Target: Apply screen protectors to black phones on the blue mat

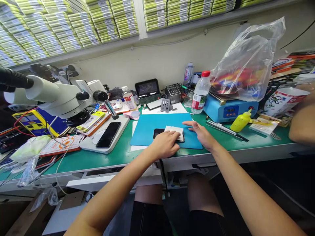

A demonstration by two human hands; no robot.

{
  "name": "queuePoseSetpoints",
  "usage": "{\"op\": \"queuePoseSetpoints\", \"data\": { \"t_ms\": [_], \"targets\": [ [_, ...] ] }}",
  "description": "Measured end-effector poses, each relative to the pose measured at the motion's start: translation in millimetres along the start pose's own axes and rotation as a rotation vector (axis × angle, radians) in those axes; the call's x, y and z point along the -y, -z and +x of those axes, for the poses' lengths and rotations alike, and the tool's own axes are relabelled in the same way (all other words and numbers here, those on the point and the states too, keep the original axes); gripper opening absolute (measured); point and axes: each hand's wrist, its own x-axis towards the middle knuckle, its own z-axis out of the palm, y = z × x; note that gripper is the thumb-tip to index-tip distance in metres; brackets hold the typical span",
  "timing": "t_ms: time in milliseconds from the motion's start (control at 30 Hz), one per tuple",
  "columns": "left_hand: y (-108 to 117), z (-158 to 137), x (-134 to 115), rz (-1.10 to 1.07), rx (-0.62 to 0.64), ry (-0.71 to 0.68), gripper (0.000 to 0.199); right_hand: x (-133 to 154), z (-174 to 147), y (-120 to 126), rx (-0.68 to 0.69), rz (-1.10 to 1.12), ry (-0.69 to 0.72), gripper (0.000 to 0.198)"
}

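Note:
A phone (158, 131) with a dark screen lies flat on a blue mat (157, 120), partly hidden by my left hand. Over its right part is a folded white wipe (173, 128). My left hand (166, 144) is bent over the phone, its fingertips pressing the wipe against it and its thumb near the front edge. To the right, my right hand (200, 133) is open above the mat's right side, fingers apart and holding nothing.
At left, a microscope (56, 96) stands over a second phone (108, 135) on its white base. A red-capped bottle (201, 93), blue device (226, 108), yellow squeeze bottle (240, 121) and tweezers (226, 129) are at right. Another person's arm (302, 118) reaches in at far right.

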Motion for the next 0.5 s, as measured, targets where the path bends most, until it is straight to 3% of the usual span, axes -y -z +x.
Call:
{"op": "queuePoseSetpoints", "data": {
  "t_ms": [267, 367, 500],
  "targets": [
    [17.7, -61.7, 39.8, -0.009, 0.034, 0.144, 0.043, 7.3, -4.4, 0.5, 0.009, 0.018, -0.018, 0.076],
    [16.3, -52.1, 31.3, -0.027, 0.054, 0.136, 0.046, 7.0, -3.5, -0.3, 0.013, 0.015, 0.0, 0.075],
    [8.4, -13.3, 7.5, -0.059, 0.072, 0.093, 0.046, 3.8, -1.9, -0.1, 0.014, -0.002, 0.024, 0.074]
  ]
}}
